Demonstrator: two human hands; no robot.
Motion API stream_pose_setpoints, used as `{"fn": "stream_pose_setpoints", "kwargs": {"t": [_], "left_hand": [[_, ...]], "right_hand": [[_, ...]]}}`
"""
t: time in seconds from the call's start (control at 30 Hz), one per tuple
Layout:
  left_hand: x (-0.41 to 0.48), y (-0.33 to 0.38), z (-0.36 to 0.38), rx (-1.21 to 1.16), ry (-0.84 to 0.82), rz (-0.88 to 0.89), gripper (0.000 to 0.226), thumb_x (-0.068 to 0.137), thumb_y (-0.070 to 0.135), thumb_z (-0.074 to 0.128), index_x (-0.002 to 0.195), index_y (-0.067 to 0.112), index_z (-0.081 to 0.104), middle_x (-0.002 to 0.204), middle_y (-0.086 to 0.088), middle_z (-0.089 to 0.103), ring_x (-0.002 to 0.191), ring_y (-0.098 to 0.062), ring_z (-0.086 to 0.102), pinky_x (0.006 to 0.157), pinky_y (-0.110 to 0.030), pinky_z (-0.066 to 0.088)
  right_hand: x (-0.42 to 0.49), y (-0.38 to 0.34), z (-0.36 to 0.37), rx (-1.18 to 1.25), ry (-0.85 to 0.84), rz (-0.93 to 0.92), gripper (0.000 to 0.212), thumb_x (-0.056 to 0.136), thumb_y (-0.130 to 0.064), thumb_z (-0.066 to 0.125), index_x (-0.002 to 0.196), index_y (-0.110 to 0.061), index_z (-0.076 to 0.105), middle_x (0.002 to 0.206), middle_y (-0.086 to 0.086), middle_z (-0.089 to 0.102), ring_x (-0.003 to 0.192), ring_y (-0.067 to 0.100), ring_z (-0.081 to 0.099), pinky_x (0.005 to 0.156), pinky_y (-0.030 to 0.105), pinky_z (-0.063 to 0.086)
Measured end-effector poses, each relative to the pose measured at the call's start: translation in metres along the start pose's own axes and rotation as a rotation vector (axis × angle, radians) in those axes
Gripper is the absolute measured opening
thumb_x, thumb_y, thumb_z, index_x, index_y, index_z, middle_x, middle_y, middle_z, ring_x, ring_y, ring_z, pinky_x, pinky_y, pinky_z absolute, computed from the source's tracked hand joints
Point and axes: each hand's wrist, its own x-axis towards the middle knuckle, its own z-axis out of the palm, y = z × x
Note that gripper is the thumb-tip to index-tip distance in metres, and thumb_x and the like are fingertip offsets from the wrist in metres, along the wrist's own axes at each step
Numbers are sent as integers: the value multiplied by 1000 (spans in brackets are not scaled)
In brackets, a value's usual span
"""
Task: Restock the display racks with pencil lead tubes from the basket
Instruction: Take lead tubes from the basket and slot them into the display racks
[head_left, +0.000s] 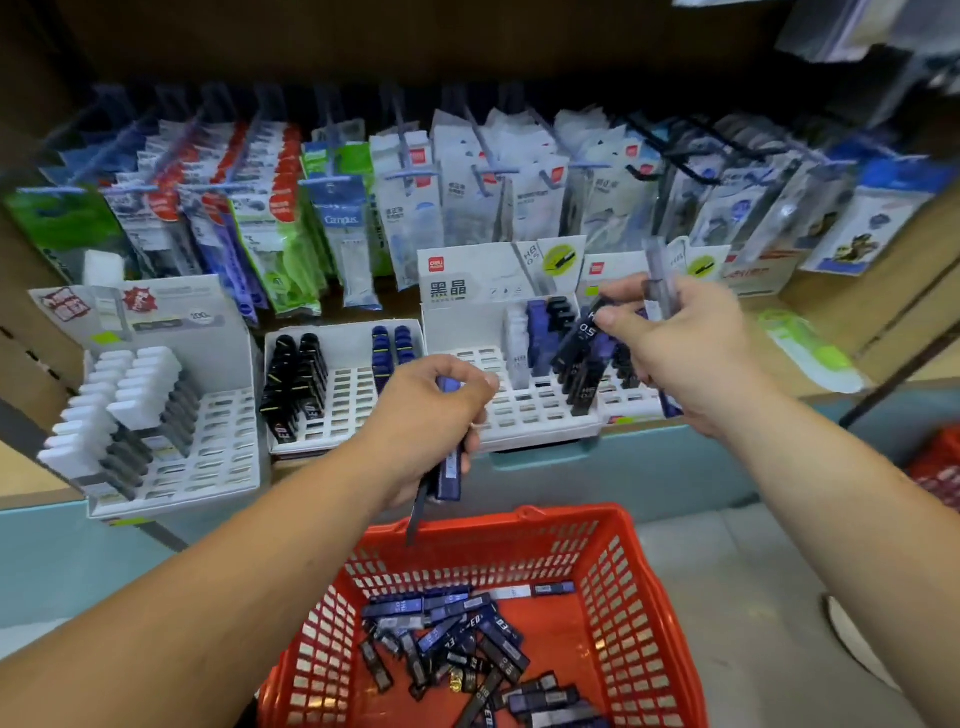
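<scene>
Hands: two, the left hand (431, 415) and the right hand (685, 343)
Red baskets: two, the front basket (649, 597) and a second basket (937, 467) cut off at the right edge
White display racks (208, 457): at least four in one row, the fourth largely hidden
Left-hand tubes (449, 467): two
Right-hand tubes (660, 280): several, number unclear
Loose tubes (447, 634) in the front basket: one heap, too overlapped to count

Your red basket (524, 519) holds a loose heap of blue and black lead tubes (452, 634), lying flat in every direction. Your left hand (431, 415) grips a few blue tubes (449, 467). Your right hand (685, 343) holds dark tubes (582, 338), perhaps four, over the half-filled white rack (524, 405).
</scene>
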Motion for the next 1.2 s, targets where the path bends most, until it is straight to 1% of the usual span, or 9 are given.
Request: {"fn": "stream_pose_setpoints", "kwargs": {"t": [0.23,0.33,0.43,0.6,0.7,0.8,0.93,1.07,1.2], "left_hand": [[20,-6,42,-115,-33,-122,17,91,12,78,94,6,62,61,-8,58,49,-21,49,44,-27,41],[22,-9,54,-138,-31,-136,12,94,7,73,92,7,61,57,-6,55,47,-19,50,43,-25,43],[22,-9,60,-154,-31,-112,11,98,11,69,93,8,60,61,-7,53,46,-17,50,43,-25,45],[21,1,55,-265,36,-67,17,100,23,68,98,9,59,63,-6,53,45,-18,49,44,-27,47],[20,7,44,-338,147,-35,26,100,31,68,93,10,54,60,-5,52,43,-19,48,46,-30,48],[18,10,31,-364,219,-2,32,97,35,72,84,13,52,63,-5,51,45,-20,48,48,-30,47],[12,14,18,-381,231,9,35,94,38,76,88,12,53,60,-4,51,43,-18,50,46,-28,48],[10,19,4,-447,225,-49,37,97,48,68,90,15,52,57,-1,53,44,-17,49,47,-28,47],[11,19,-9,-503,173,-120,30,100,44,66,96,16,55,61,-2,53,44,-16,47,45,-25,45]], "right_hand": [[10,24,-41,-58,129,-82,17,92,-3,70,94,-20,67,76,-9,58,47,-1,46,50,11,36],[10,29,-42,-3,115,-32,20,92,-4,70,90,-24,65,72,-11,57,44,2,42,49,19,35],[8,29,-36,158,71,108,18,94,-3,69,91,-19,63,63,-5,51,43,16,32,45,23,26],[-1,22,-13,197,-68,201,11,99,-6,62,101,-16,66,57,-3,49,43,19,32,44,24,24],[-13,15,7,209,-173,290,19,103,-10,54,114,-14,68,67,4,51,47,17,45,42,25,24],[-24,13,25,188,-267,341,20,104,-14,53,114,-12,70,86,7,64,51,12,60,41,26,26],[-31,11,40,193,-316,411,19,105,-14,53,114,-10,70,98,7,71,63,23,70,40,26,25],[-34,8,52,240,-342,496,21,100,-15,62,118,-6,69,95,7,68,52,17,63,42,27,24],[-33,7,60,264,-416,541,19,100,-21,65,111,-6,68,87,8,72,71,27,55,42,27,25]]}}
